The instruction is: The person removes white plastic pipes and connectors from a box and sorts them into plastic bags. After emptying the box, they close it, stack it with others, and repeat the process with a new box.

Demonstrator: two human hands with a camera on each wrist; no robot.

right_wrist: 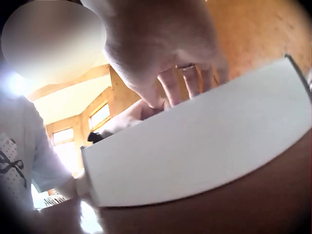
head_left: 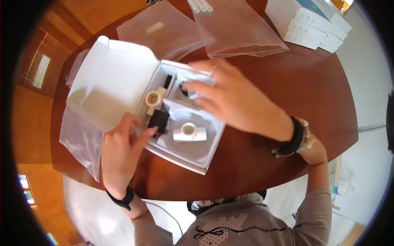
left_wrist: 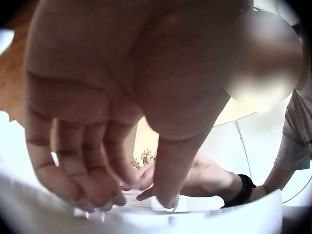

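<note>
An open white box (head_left: 180, 160) with a moulded inner tray lies on the table. My right hand (head_left: 230, 96) reaches over its upper right compartment, fingers spread and pointing down; a dark round piece (head_left: 184, 88) shows beneath them. In the right wrist view the box wall hides those fingertips. My left hand (head_left: 120, 153) is at the box's left side, with its thumb near a black block-shaped piece (head_left: 159, 120). Beside that piece sits a cream roll-like ring (head_left: 153, 99). A white T-shaped pipe fitting (head_left: 189, 133) occupies the lower right compartment.
The box's lid (head_left: 113, 78) is folded back to the left. Clear plastic bags (head_left: 242, 35) lie beyond the box, with several white tubes (head_left: 200, 5) on one. White cartons (head_left: 305, 26) are stacked at the back right of the brown table (head_left: 312, 94).
</note>
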